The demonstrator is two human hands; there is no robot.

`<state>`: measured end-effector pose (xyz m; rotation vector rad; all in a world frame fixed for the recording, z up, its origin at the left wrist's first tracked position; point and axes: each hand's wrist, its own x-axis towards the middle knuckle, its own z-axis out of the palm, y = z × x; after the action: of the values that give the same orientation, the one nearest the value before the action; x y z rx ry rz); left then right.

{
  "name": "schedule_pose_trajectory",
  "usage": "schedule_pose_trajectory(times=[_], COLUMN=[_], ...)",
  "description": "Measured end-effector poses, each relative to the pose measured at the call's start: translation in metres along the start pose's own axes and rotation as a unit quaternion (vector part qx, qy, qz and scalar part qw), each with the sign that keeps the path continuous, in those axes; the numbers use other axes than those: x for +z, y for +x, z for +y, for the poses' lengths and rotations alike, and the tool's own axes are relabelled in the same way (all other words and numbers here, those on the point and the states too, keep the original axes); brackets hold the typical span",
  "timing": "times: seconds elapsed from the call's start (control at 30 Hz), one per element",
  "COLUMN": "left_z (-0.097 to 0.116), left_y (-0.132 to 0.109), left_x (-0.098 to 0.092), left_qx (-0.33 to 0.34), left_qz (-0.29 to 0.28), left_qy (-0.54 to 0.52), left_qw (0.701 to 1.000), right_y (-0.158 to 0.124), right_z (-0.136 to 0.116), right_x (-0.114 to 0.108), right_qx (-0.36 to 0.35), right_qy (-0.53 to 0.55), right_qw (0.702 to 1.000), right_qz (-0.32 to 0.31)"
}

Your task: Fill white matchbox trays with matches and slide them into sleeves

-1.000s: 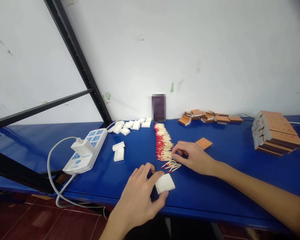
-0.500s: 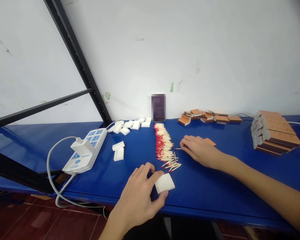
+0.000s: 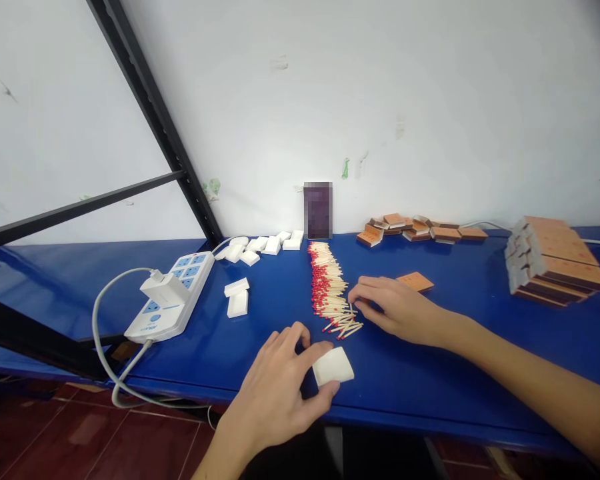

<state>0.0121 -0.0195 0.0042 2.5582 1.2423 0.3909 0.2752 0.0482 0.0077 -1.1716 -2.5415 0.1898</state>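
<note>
My left hand (image 3: 285,383) grips a white matchbox tray (image 3: 333,366) near the table's front edge, thumb on its near side and index finger on its far side. My right hand (image 3: 387,303) is at the right edge of a long row of red-tipped matches (image 3: 330,287). Its thumb and fingertips are pinched at a match (image 3: 353,309), mostly hidden by the fingers. Several loose matches (image 3: 345,329) lie askew at the row's near end. Just behind my right hand is an orange matchbox sleeve (image 3: 416,281), partly covered by it.
White trays (image 3: 271,245) lie along the wall, and two more trays (image 3: 237,304) sit left of the matches. Orange sleeves (image 3: 445,234) are heaped at the back right, beside a stacked block of matchboxes (image 3: 555,257). A power strip (image 3: 173,313) with cables lies by the black frame (image 3: 155,120).
My right hand has moved left to the row's edge, uncovering more of the orange sleeve. The match sticking out from its fingertips no longer shows separately. My left hand still holds the tray.
</note>
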Motion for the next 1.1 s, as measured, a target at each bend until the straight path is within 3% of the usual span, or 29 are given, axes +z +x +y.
schedule_pose_trajectory(times=[0.23,0.77,1.1], left_z=[-0.001,-0.001,-0.002], left_y=[0.001,0.001,0.0], left_x=[-0.001,0.001,0.001], left_qx=[0.004,-0.002,-0.001], left_qz=[-0.014,-0.011,-0.014], left_qy=[-0.001,-0.011,-0.02], left_qw=[1.0,1.0,1.0], right_y=[0.001,-0.005,-0.006], right_z=[0.013,0.002,0.0], right_x=[0.004,-0.004,-0.002], right_qx=[0.008,0.01,0.012], right_qy=[-0.018,0.036,0.048], right_qw=[0.999,0.994,0.994], right_qz=[-0.05,-0.101,-0.099])
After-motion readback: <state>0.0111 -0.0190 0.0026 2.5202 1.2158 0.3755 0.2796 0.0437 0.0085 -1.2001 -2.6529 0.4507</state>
